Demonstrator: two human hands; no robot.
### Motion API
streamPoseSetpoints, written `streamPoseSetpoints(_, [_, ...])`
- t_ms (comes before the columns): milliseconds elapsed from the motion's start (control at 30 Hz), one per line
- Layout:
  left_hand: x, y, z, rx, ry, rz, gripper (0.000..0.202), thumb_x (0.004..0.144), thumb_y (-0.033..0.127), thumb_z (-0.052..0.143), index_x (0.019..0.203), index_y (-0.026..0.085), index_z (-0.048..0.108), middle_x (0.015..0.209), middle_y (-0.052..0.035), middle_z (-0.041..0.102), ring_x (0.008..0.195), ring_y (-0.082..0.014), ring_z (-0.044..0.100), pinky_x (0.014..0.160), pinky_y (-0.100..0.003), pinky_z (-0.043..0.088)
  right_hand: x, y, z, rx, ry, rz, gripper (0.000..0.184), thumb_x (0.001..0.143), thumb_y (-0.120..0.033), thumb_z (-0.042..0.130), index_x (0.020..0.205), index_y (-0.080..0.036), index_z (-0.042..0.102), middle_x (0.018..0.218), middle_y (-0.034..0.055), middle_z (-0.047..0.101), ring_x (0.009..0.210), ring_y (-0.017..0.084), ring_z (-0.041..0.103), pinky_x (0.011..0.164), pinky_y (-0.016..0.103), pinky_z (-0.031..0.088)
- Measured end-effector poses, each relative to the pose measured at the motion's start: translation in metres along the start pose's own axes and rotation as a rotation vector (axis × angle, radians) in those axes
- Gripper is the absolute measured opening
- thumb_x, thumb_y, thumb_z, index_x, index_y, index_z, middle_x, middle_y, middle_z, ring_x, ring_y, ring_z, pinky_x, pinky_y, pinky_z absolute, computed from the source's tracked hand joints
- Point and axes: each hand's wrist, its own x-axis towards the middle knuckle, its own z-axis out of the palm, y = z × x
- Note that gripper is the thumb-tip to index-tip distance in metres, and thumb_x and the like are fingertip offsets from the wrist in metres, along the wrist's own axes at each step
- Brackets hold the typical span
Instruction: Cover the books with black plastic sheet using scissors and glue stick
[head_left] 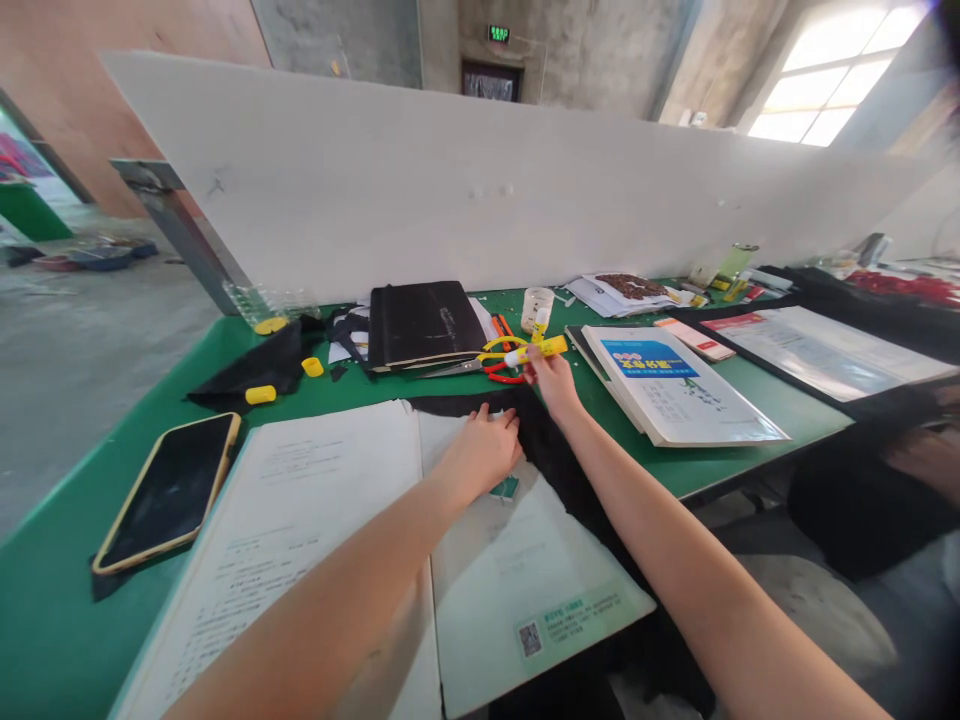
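Observation:
My right hand (pixel 553 382) grips a yellow glue stick (pixel 551 346), its white end pointing left, above the far edge of an open book. My left hand (pixel 484 455) lies with fingers spread on the top of the book's right-hand side (pixel 517 560), which is pale green with a QR code. The left page (pixel 300 510) carries printed text. Black cloth (pixel 551 450) shows beneath the book, along its top and right edges. Just beyond the right hand are scissors (pixel 459 369) with yellow and red handles, partly hidden by the glue stick.
A phone (pixel 169 490) lies left of the book, near yellow caps (pixel 261 395) and black cloth scraps (pixel 255 365). Behind are a black-covered book (pixel 424 325) and a clear cup (pixel 537 305). Another book (pixel 667 390) lies right. A white partition (pixel 450 190) bounds the green table; a person sits at right.

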Motion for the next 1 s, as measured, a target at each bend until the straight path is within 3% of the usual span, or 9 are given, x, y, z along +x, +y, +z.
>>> streamPoseSetpoints(133, [0.000,-0.005,0.004,-0.011,0.031,0.037,0.039,0.091,0.020,0.038,0.126,0.013,0.054,0.128,-0.0124,0.057,0.117,-0.0252,0.054,0.104,-0.042,0.036,0.009,-0.007,-0.014,0.413,0.104,0.131,0.042,0.070,-0.060,0.064,0.072,-0.019,0.052,0.056,-0.0062,0.050,0.042,0.006,0.039,0.053,0.024,0.047])
streamPoseSetpoints(267, [-0.001,-0.006,0.003,-0.035,0.033,0.034,0.040,0.093,0.023,0.034,0.126,0.013,0.054,0.129,-0.0114,0.057,0.121,-0.0236,0.051,0.106,-0.041,0.034,0.010,-0.009,-0.021,0.477,0.144,0.190,0.045,0.072,-0.061,0.062,0.065,-0.020,0.045,0.047,-0.0087,0.039,0.039,0.005,0.034,0.050,0.022,0.047])
streamPoseSetpoints(333, [-0.002,-0.005,0.002,-0.043,0.014,0.013,0.040,0.093,0.024,0.033,0.126,0.011,0.054,0.131,-0.0119,0.055,0.123,-0.0245,0.049,0.106,-0.040,0.034,0.008,-0.010,-0.021,0.383,0.191,0.138,0.045,0.073,-0.062,0.059,0.064,-0.021,0.043,0.046,-0.0088,0.035,0.039,0.006,0.035,0.048,0.022,0.045])
streamPoseSetpoints(467, [-0.003,-0.004,0.000,-0.028,-0.008,-0.039,0.039,0.093,0.024,0.034,0.124,0.011,0.055,0.132,-0.0113,0.054,0.125,-0.0275,0.047,0.102,-0.042,0.037,0.003,-0.019,-0.023,-0.004,0.256,0.019,0.043,0.078,-0.061,0.051,0.065,-0.020,0.046,0.050,-0.0045,0.043,0.044,0.009,0.042,0.043,0.022,0.037])
streamPoseSetpoints(600, [-0.003,-0.004,-0.001,-0.009,0.025,-0.048,0.036,0.093,0.022,0.034,0.117,0.012,0.058,0.124,-0.0114,0.060,0.119,-0.0270,0.052,0.102,-0.043,0.035,0.000,-0.039,-0.038,-0.449,0.167,-0.042,0.045,0.080,-0.059,0.047,0.062,-0.019,0.051,0.053,-0.0012,0.049,0.051,0.011,0.047,0.047,0.023,0.034])
streamPoseSetpoints(700, [-0.003,-0.002,-0.003,-0.018,0.053,-0.035,0.034,0.092,0.021,0.034,0.111,0.013,0.061,0.118,-0.0106,0.063,0.114,-0.0248,0.054,0.102,-0.042,0.035,0.001,-0.054,-0.053,-0.763,0.066,-0.062,0.041,0.077,-0.057,0.055,0.070,-0.017,0.059,0.055,0.0013,0.054,0.052,0.014,0.050,0.050,0.025,0.035])
streamPoseSetpoints(833, [-0.005,0.000,-0.006,-0.038,0.085,-0.020,0.032,0.092,0.021,0.033,0.107,0.016,0.062,0.114,-0.0089,0.064,0.108,-0.0233,0.056,0.106,-0.049,0.027,-0.001,-0.062,-0.069,-0.723,-0.010,-0.002,0.052,0.068,-0.040,0.071,0.112,-0.017,0.059,0.064,0.0016,0.061,0.049,0.015,0.053,0.049,0.026,0.039])
streamPoseSetpoints(933, [-0.005,-0.001,-0.006,-0.060,0.070,-0.063,0.032,0.093,0.022,0.033,0.109,0.018,0.060,0.115,-0.0079,0.062,0.106,-0.0233,0.055,0.106,-0.056,0.025,-0.006,-0.060,-0.072,-0.557,-0.061,0.107,0.041,0.076,-0.040,0.063,0.112,-0.021,0.061,0.063,-0.0002,0.060,0.044,0.013,0.052,0.043,0.025,0.040])
streamPoseSetpoints(1000, [-0.004,-0.003,-0.005,-0.077,0.051,-0.085,0.033,0.094,0.022,0.032,0.113,0.018,0.058,0.118,-0.0082,0.060,0.107,-0.0231,0.053,0.103,-0.054,0.031,-0.012,-0.058,-0.071,-0.410,-0.062,0.179,0.035,0.079,-0.042,0.058,0.109,-0.022,0.062,0.059,-0.0024,0.057,0.042,0.012,0.051,0.040,0.023,0.041])
